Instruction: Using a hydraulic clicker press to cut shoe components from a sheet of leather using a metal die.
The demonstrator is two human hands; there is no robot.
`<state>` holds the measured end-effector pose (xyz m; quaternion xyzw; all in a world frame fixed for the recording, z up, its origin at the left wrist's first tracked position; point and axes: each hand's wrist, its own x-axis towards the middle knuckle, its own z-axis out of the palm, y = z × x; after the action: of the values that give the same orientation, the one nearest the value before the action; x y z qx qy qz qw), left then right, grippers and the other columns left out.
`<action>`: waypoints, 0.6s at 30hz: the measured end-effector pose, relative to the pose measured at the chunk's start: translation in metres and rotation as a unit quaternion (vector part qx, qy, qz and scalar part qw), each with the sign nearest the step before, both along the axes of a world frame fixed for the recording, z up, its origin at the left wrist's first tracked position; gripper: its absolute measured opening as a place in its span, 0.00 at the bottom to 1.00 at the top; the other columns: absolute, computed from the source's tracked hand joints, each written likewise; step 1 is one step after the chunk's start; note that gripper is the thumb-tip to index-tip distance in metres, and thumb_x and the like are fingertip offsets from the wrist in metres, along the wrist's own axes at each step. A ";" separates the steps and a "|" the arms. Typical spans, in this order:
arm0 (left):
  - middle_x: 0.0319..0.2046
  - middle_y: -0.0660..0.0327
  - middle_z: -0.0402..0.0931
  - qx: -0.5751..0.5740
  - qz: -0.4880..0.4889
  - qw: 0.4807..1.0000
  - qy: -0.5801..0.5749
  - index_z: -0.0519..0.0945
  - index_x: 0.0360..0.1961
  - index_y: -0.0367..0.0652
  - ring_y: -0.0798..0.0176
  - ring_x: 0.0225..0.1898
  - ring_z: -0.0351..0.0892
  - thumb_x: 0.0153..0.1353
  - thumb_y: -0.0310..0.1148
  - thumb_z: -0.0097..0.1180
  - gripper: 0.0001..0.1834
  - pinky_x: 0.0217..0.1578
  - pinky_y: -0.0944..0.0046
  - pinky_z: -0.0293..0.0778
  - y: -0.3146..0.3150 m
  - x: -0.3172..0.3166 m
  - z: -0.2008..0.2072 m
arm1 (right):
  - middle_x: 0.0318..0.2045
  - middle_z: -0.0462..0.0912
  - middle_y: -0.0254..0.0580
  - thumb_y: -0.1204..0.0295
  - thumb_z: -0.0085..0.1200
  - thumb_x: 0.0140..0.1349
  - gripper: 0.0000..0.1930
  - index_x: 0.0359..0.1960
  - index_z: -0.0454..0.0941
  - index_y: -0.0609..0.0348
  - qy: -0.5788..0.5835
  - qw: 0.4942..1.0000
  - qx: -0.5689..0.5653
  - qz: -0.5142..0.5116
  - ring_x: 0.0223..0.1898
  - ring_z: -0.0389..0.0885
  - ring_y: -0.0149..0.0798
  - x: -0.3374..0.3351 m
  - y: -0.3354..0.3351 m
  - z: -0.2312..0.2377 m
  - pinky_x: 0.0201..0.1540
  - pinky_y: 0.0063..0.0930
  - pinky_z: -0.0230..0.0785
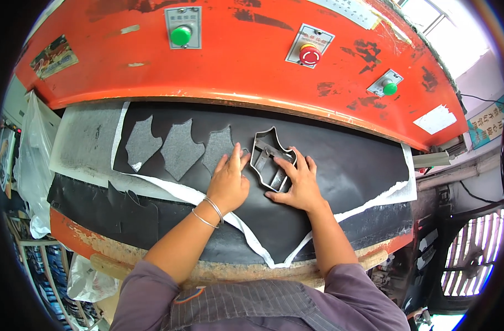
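A steel cutting die (261,179), an open metal outline with crossbars inside, stands on a black sheet of material (346,149) with a white edge. My right hand (300,185) grips its right side, thumb at the near rim and fingers over the far rim and inner bars. Just left of the die, my left hand (230,182) rests on the sheet, fingers stretched out beside the nearest grey shape (216,146). Two more grey shapes of similar outline, one in the middle (180,149) and one at the left (142,142), line up in the sheet.
Behind the sheet rises an orange machine beam (235,71) with a green button (181,36), a red stop button (309,54) and another green button (390,88). Black scrap (130,215) lies front left. A clear plastic bag (38,165) hangs at the left.
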<state>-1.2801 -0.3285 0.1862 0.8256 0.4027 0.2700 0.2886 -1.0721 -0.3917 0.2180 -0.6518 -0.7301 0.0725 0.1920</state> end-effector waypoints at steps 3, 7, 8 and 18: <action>0.61 0.51 0.69 -0.003 -0.006 1.000 -0.013 0.43 0.68 0.31 0.51 0.67 0.59 0.53 0.24 0.47 0.43 0.67 0.54 0.51 0.004 -0.003 0.003 | 0.65 0.55 0.65 0.43 0.69 0.34 0.50 0.63 0.66 0.47 -0.013 1.000 0.002 0.012 0.66 0.57 0.58 0.007 -0.003 -0.003 0.64 0.65 0.42; 0.57 0.47 0.71 0.014 0.075 0.986 -0.146 0.60 0.64 0.31 0.47 0.62 0.66 0.54 0.27 0.54 0.35 0.63 0.54 0.58 0.014 -0.026 0.037 | 0.72 0.42 0.55 0.43 0.69 0.40 0.59 0.70 0.50 0.59 0.279 0.925 0.256 -0.029 0.72 0.45 0.51 0.035 -0.003 0.026 0.70 0.46 0.41; 0.50 0.48 0.75 0.090 0.105 0.973 -0.186 0.72 0.55 0.35 0.48 0.55 0.72 0.55 0.27 0.56 0.25 0.57 0.56 0.66 0.017 -0.043 0.046 | 0.72 0.42 0.52 0.51 0.65 0.51 0.49 0.69 0.52 0.62 0.255 0.904 0.335 -0.070 0.73 0.43 0.48 0.035 -0.003 0.051 0.71 0.44 0.41; 0.22 0.53 0.67 0.399 0.116 0.908 -0.059 0.71 0.21 0.38 0.49 0.28 0.66 0.60 0.28 0.52 0.11 0.31 0.54 0.63 0.061 -0.065 0.196 | 0.70 0.35 0.64 0.52 0.43 0.67 0.37 0.70 0.47 0.59 0.155 0.764 0.512 -0.360 0.72 0.36 0.58 0.120 0.045 0.164 0.69 0.53 0.33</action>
<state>-1.3447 -0.2673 0.3824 0.8017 0.3369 0.4879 -0.0755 -0.9517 -0.3463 0.3817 -0.6513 -0.3310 -0.2862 0.6200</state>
